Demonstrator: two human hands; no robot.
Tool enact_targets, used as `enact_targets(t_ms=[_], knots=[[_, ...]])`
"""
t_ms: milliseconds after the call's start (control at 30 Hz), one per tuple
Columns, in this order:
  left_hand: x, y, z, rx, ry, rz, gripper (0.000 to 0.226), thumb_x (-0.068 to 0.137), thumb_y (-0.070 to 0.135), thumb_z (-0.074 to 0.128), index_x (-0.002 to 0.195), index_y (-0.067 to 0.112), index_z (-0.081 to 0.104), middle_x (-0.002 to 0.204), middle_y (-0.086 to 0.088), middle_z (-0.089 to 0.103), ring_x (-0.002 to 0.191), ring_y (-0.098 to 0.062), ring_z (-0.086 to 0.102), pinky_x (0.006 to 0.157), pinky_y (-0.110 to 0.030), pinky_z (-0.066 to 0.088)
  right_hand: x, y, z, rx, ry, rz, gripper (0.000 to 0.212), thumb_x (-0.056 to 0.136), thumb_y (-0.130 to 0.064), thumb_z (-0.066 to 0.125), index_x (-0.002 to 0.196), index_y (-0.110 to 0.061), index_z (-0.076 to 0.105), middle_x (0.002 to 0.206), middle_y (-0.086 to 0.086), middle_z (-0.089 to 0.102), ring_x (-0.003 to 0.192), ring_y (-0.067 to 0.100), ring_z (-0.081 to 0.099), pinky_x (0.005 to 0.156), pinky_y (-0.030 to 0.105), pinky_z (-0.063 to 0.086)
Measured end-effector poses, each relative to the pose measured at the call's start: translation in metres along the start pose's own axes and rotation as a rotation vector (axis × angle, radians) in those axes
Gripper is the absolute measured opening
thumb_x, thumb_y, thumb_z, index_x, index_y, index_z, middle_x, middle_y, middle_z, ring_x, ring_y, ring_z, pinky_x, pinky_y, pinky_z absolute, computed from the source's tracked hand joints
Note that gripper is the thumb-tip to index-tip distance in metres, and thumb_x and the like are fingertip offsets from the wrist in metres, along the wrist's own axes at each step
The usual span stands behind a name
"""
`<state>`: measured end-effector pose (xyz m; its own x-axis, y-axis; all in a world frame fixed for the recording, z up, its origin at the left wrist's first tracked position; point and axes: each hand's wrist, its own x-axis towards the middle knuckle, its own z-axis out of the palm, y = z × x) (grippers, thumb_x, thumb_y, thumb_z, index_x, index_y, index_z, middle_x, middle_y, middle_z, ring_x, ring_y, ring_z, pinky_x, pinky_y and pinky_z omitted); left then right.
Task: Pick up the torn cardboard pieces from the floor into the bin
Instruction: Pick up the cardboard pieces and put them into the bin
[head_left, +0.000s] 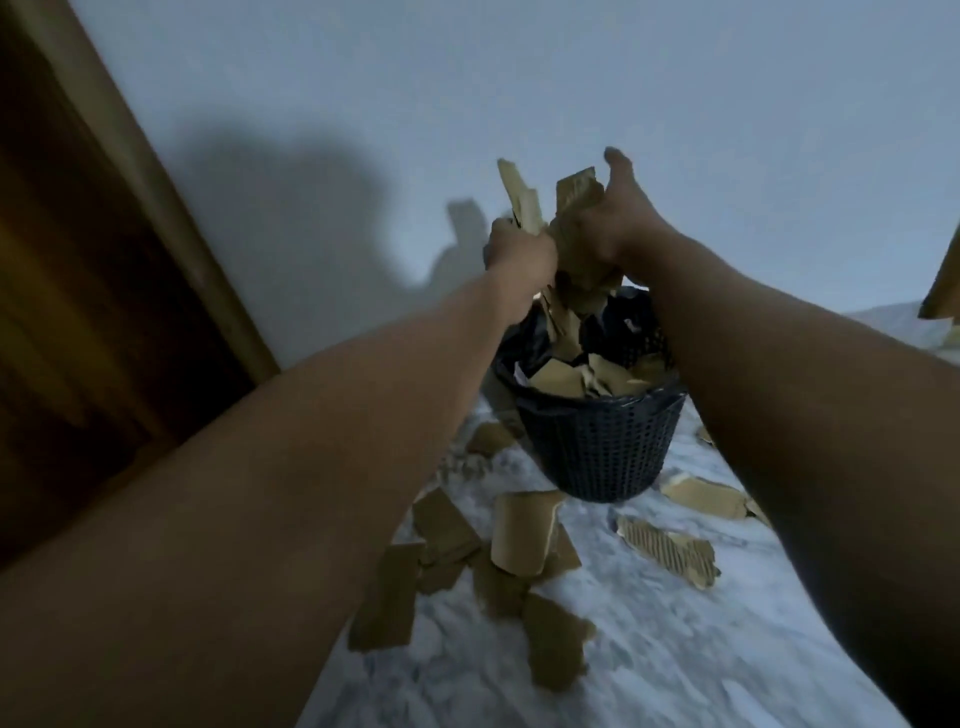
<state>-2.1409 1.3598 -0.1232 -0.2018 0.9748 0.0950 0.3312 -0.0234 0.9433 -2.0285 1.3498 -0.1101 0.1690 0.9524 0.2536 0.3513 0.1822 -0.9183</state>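
A dark perforated bin (597, 441) with a black liner stands on the marble floor by the wall, part filled with torn cardboard (566, 382). Above its rim, my left hand (519, 254) grips a bunch of cardboard pieces (522, 200). My right hand (608, 228) holds more cardboard pieces (576, 192) against them, thumb raised. Some pieces hang or drop from the hands toward the bin mouth. Several torn pieces (519, 540) lie scattered on the floor in front of the bin.
A pale wall rises right behind the bin. A dark wooden door and frame (104, 291) fill the left side. More cardboard scraps (670, 551) lie to the right of the bin, and a cardboard edge (943, 296) shows at the right border.
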Motion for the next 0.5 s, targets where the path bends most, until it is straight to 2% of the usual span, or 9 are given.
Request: enact_targets(t_ms=[67, 133, 167, 267, 333, 367, 433, 467, 500], knots=[[-0.005, 0.004, 0.014, 0.060, -0.160, -0.058, 0.057, 0.094, 0.016, 0.056, 0.144, 0.017, 0.027, 0.109, -0.009, 0.056, 0.089, -0.024, 0.059, 0.071, -0.035, 0.055, 0.005, 0.020, -0.007, 0.091, -0.011, 0.087, 0.066, 0.101, -0.026, 0.044, 0.157, -0.015, 0.010, 0.154, 0.016, 0.034, 0.136, 0.033, 0.042, 0.107, 0.039, 0.039], [-0.005, -0.001, 0.015, 0.132, -0.231, -0.141, 0.092, 0.090, 0.015, 0.068, 0.154, 0.022, 0.003, 0.121, -0.007, 0.052, 0.095, -0.024, 0.056, 0.085, -0.040, 0.057, 0.007, 0.040, -0.005, 0.080, -0.053, 0.190, 0.068, 0.101, -0.039, 0.040, 0.156, -0.008, 0.014, 0.156, 0.016, 0.031, 0.136, 0.035, 0.040, 0.101, 0.037, 0.038], [-0.001, -0.004, 0.013, 0.173, -0.231, -0.164, 0.101, 0.086, 0.018, 0.074, 0.155, 0.021, -0.001, 0.126, -0.007, 0.050, 0.102, -0.025, 0.055, 0.091, -0.042, 0.055, 0.005, 0.050, -0.004, 0.043, -0.070, 0.249, 0.069, 0.101, -0.044, 0.038, 0.154, -0.004, 0.018, 0.155, 0.017, 0.033, 0.131, 0.035, 0.043, 0.098, 0.039, 0.039], [0.014, -0.027, 0.004, 0.261, -0.215, -0.160, 0.086, 0.079, 0.025, 0.081, 0.146, 0.009, 0.029, 0.133, -0.010, 0.052, 0.113, -0.029, 0.058, 0.094, -0.044, 0.054, 0.008, 0.077, 0.006, -0.023, 0.059, 0.321, 0.049, 0.101, -0.041, 0.036, 0.134, -0.005, 0.040, 0.126, 0.016, 0.052, 0.103, 0.032, 0.052, 0.082, 0.038, 0.043], [0.016, -0.048, -0.002, 0.199, -0.240, -0.152, 0.070, 0.083, 0.019, 0.078, 0.139, 0.001, 0.041, 0.126, -0.007, 0.051, 0.113, -0.027, 0.056, 0.099, -0.043, 0.052, 0.006, 0.084, 0.014, -0.079, 0.085, 0.346, 0.028, 0.100, -0.033, 0.040, 0.116, -0.010, 0.043, 0.100, 0.013, 0.049, 0.091, 0.028, 0.047, 0.068, 0.036, 0.041], [0.013, -0.058, -0.004, 0.173, -0.257, -0.161, 0.065, 0.085, 0.018, 0.077, 0.137, -0.001, 0.044, 0.123, -0.004, 0.051, 0.108, -0.024, 0.056, 0.098, -0.041, 0.052, 0.006, 0.088, 0.016, -0.087, 0.079, 0.349, 0.027, 0.100, -0.028, 0.042, 0.117, -0.008, 0.045, 0.096, 0.013, 0.049, 0.090, 0.030, 0.047, 0.062, 0.035, 0.040], [0.010, -0.074, -0.004, 0.148, -0.293, -0.172, 0.065, 0.083, 0.021, 0.078, 0.137, 0.002, 0.048, 0.126, -0.003, 0.057, 0.100, -0.018, 0.060, 0.089, -0.034, 0.057, 0.000, 0.084, 0.019, -0.216, -0.013, 0.317, 0.030, 0.100, -0.014, 0.047, 0.127, -0.001, 0.049, 0.108, 0.021, 0.056, 0.100, 0.036, 0.055, 0.066, 0.034, 0.038], [0.009, -0.082, -0.005, 0.130, -0.304, -0.178, 0.068, 0.082, 0.022, 0.079, 0.140, 0.004, 0.047, 0.128, -0.005, 0.058, 0.100, -0.018, 0.062, 0.087, -0.033, 0.058, -0.003, 0.083, 0.022, -0.243, -0.015, 0.287, 0.024, 0.099, -0.010, 0.046, 0.121, -0.002, 0.054, 0.112, 0.022, 0.058, 0.101, 0.034, 0.057, 0.070, 0.034, 0.038], [0.008, -0.087, -0.006, 0.122, -0.297, -0.166, 0.072, 0.081, 0.024, 0.080, 0.142, 0.006, 0.045, 0.130, -0.006, 0.058, 0.103, -0.020, 0.062, 0.089, -0.035, 0.057, -0.007, 0.083, 0.024, -0.235, -0.046, 0.287, 0.015, 0.099, -0.011, 0.046, 0.105, -0.005, 0.059, 0.105, 0.019, 0.059, 0.090, 0.027, 0.059, 0.069, 0.033, 0.039]])
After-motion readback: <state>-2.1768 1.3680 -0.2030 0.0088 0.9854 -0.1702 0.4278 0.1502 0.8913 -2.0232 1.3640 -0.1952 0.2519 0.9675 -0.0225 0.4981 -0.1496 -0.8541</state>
